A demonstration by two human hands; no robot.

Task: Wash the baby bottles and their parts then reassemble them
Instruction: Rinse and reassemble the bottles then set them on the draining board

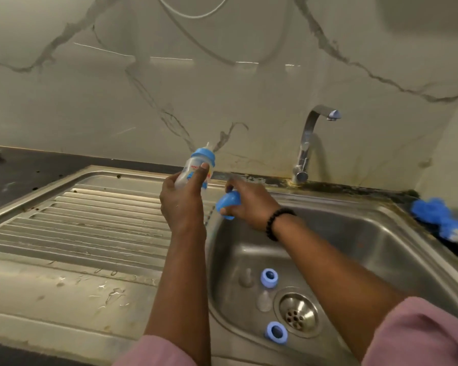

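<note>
Two bare hands up over the steel sink's left edge. Left hand [181,200] grips a clear plastic baby bottle with blue collar and teat [196,167], fingers wrapped round the lower body, a fingertip [203,166] at the printed label; bottle tilted, teat end pointing to 1 o'clock. Right hand [249,204], just beside at 3 o'clock, fingers curled round a blue dome-shaped plastic cap [228,204]; cap apart from the bottle, below its collar. Black bead bracelet [276,221] on right wrist.

Stainless steel sink basin [354,239] floor, near the round metal drain [298,314]: one blue screw ring [269,277] at 11 o'clock of the drain, second blue screw ring [276,332] at 7 o'clock, two clear silicone teats [264,299] between them, one [246,277] left of the upper ring. Ribbed steel draining board [90,220] at 9 o'clock, wet. Chrome tap [308,143] at 12 o'clock. Blue bristled brush [439,216] on the dark worktop [24,173] edge at 3 o'clock, blurred.
</note>
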